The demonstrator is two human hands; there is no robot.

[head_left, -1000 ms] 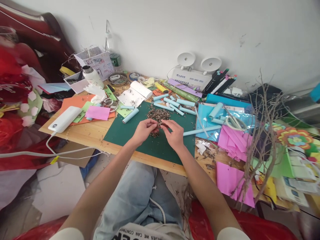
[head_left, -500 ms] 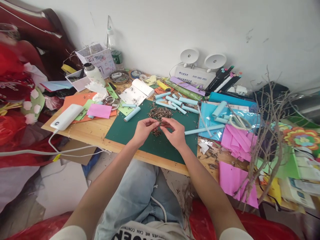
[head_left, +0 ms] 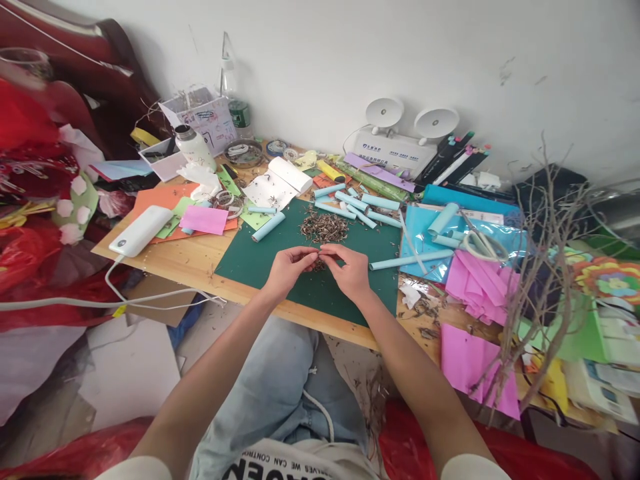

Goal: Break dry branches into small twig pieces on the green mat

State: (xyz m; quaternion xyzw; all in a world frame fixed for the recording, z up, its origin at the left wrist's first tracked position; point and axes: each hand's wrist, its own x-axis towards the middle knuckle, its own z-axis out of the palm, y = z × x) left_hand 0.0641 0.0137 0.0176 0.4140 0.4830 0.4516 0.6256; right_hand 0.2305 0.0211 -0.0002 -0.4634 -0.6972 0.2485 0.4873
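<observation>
Fingers of left hand point(head_left: 286, 270) and right hand point(head_left: 351, 270) pinched, tips meeting; contents cannot be told. Brown scraps point(head_left: 327, 228) nearby on green mat point(head_left: 250, 257). Low, light pinch over mat should limit scatter.

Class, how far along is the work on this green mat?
Done, it seems: the blue rolls lie formed. In hand: the left hand and right hand meet at the fingertips above the green mat; whatever they pinch is too small to make out. Remaining, probably: the loose brown pile beyond them.
</observation>
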